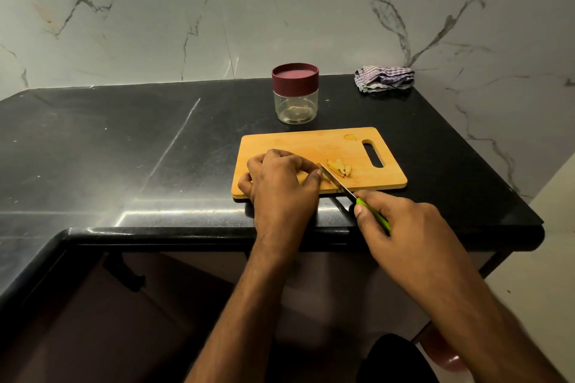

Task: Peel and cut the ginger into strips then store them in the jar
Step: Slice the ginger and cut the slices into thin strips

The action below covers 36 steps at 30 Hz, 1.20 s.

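Left hand curls over the wooden cutting board, fingertips pinching a ginger piece at the near edge. The knife runs from near-right to far-left, tip at the ginger, green handle gripped by the right hand. Cut strips lie just right of the blade. Far behind stands the lidded jar; further right, a striped cloth.

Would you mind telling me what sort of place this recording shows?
Most likely a home kitchen: a black stone counter against a marble-look wall, a wooden cutting board where ginger is being sliced with a knife, and a storage jar.
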Each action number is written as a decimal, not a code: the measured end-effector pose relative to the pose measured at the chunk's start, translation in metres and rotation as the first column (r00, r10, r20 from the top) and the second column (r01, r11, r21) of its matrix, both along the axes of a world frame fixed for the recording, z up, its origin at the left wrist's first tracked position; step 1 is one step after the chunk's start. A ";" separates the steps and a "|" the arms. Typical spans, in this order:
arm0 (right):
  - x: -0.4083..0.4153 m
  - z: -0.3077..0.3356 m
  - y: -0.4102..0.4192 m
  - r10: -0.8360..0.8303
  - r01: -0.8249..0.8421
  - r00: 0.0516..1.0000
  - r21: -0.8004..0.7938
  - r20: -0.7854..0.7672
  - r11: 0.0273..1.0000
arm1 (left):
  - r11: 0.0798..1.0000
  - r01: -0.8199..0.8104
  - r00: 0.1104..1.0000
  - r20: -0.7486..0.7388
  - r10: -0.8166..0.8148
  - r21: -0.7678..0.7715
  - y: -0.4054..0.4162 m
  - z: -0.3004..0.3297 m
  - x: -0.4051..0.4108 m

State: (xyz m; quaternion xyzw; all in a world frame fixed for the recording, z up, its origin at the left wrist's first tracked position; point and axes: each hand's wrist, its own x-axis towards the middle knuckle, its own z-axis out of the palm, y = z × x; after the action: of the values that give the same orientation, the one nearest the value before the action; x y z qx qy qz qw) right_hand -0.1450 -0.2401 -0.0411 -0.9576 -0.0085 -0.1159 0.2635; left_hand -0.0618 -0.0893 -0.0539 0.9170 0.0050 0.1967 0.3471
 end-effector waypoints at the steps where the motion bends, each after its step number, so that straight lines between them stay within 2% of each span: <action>1: 0.000 0.000 0.000 -0.006 0.006 1.000 0.001 0.022 1.000 | 1.000 0.000 1.000 -0.009 0.000 -0.001 0.000 0.000 0.000; 4: 0.001 0.000 -0.001 -0.013 0.012 0.998 0.015 0.067 1.000 | 1.000 -0.003 1.000 -0.026 0.003 0.000 -0.001 0.000 0.000; 12: 0.006 0.000 0.000 0.018 -0.018 1.000 -0.042 -0.006 0.999 | 1.000 -0.016 1.000 -0.016 0.016 -0.007 -0.001 0.000 0.000; 36: 0.026 0.012 -0.001 0.000 -0.008 0.999 -0.136 -0.052 0.991 | 0.999 -0.030 0.998 -0.058 0.028 -0.034 -0.001 0.000 0.005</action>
State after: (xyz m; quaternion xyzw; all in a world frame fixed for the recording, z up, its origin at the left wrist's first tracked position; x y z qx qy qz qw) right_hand -0.1193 -0.2410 -0.0292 -0.9760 -0.0113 -0.0894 0.1981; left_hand -0.0571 -0.0905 -0.0534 0.9159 0.0317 0.1752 0.3598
